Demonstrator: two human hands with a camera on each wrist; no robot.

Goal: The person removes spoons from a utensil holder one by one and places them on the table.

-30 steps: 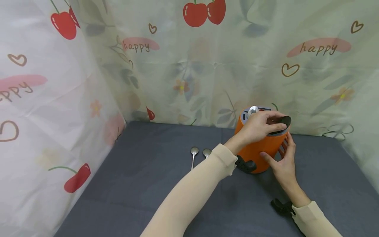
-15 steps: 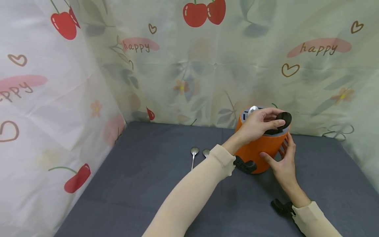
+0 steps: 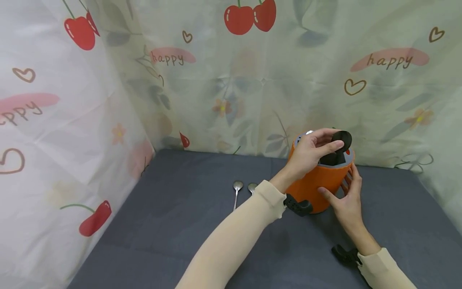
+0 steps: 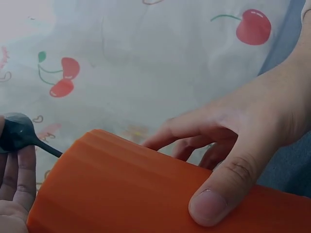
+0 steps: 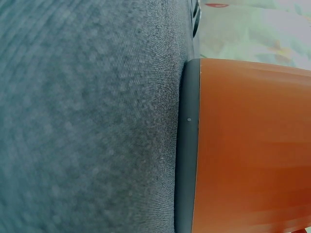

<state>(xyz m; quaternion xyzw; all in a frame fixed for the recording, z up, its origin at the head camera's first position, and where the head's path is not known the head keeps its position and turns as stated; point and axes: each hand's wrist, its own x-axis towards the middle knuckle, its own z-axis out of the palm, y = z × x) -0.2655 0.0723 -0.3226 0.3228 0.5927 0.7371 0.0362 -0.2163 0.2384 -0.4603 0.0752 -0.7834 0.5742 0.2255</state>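
In the head view an orange utensil holder [image 3: 325, 182] with a pale grey top stands toward the right of the table. My left hand [image 3: 308, 150] reaches over its top and pinches a black spoon [image 3: 345, 138] by its round bowl. In the left wrist view, the black spoon's handle [image 4: 48, 148] runs down behind the holder's rim. My right hand [image 3: 348, 206] grips the holder's right side, thumb [image 4: 209, 206] in front and fingers behind. A silver spoon [image 3: 309, 132] in the holder is mostly hidden by my left hand.
Two silver spoons lie side by side on the dark grey tablecloth [image 3: 173, 208]: the left spoon [image 3: 237, 186] and the right spoon [image 3: 252, 188], partly covered by my left sleeve [image 3: 231, 237]. A printed curtain [image 3: 216, 80] hangs behind the table.
My left hand has shifted slightly up and left with the black spoon's bowl, baring more of the holder's right rim and covering more of the silver spoon. My right hand keeps its grip.
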